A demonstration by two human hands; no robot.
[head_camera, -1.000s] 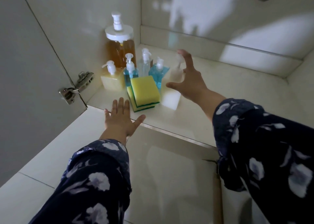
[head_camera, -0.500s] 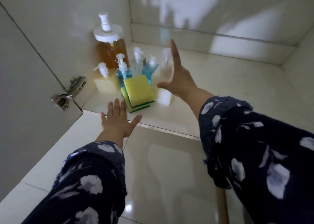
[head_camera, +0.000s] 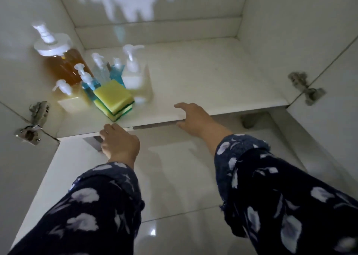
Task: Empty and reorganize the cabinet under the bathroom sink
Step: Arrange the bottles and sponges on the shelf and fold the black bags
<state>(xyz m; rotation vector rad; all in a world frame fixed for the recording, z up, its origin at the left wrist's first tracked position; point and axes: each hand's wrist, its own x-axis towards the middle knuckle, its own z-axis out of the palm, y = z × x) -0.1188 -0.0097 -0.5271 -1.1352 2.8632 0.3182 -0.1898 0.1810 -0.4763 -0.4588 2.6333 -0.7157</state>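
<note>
Head view. Cabinet floor (head_camera: pixel 203 80): pump bottles clustered in the left rear corner, the large amber bottle (head_camera: pixel 62 65) hindmost; two stacked yellow sponges (head_camera: pixel 114 100) in front of them. Left hand (head_camera: pixel 120 142): at the floor's front edge, fingers curled, grip unclear. Right hand (head_camera: pixel 193 117): relaxed, empty, resting on the front edge.

The cabinet shelf (head_camera: pixel 203 80) is glossy off-white. At its left back corner the large pump bottle (head_camera: pixel 62 65) holds amber liquid under a white cap. In front of it the sponges (head_camera: pixel 114 100) are yellow over green. Between them the small pump bottles (head_camera: pixel 91 82) are blue with white heads. Both sleeves (head_camera: pixel 280 187) are navy with pale leaf shapes.
</note>
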